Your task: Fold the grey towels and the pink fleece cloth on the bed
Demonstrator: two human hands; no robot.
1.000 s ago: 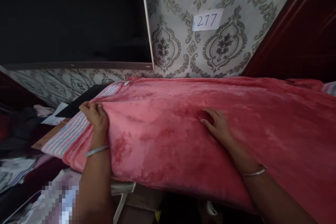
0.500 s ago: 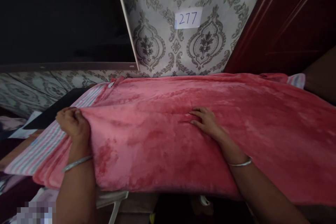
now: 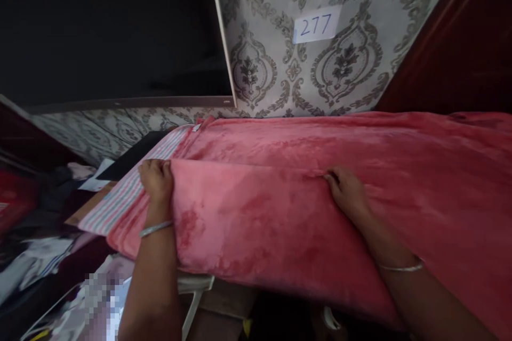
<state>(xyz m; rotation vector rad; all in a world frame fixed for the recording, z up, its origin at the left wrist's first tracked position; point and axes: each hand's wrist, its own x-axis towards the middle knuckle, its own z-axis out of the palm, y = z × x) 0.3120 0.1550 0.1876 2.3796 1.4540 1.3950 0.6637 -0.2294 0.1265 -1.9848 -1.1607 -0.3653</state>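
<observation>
Pink blanket: fuzzy plush (image 3: 256,218), spread wide across the middle and out to the right, far side up against the patterned wall (image 3: 294,72). Small white tag (image 3: 196,127) at its far left.
Left hand: (image 3: 157,178) fingers curled over the left end of a blanket edge, looks gripped; fingertips partly hidden.
Right hand: (image 3: 347,192) thumb and fingers pinching a small gather of that edge, right of centre.
Edge between hands: pulled near straight, left to right. Near layer runs smooth from it toward the near side; more plush beyond it on the far side.
Step in hand: reads as lining up that edge, both hands at about the same depth.
Next move calls for: even tension and both grips level, I'd say; slack on one side would likely wrinkle the plush.
Striped cloth: (image 3: 120,192) out from under the blanket at left. Can't tell if separate or its underside.
Support: mostly covered; wooden board (image 3: 88,206) pokes out at left, pale frame leg (image 3: 192,303) below the near edge.
Containers: none I can make out. Clothes pile (image 3: 42,256) near left is loose and dim; can't tell what carries it.
</observation>
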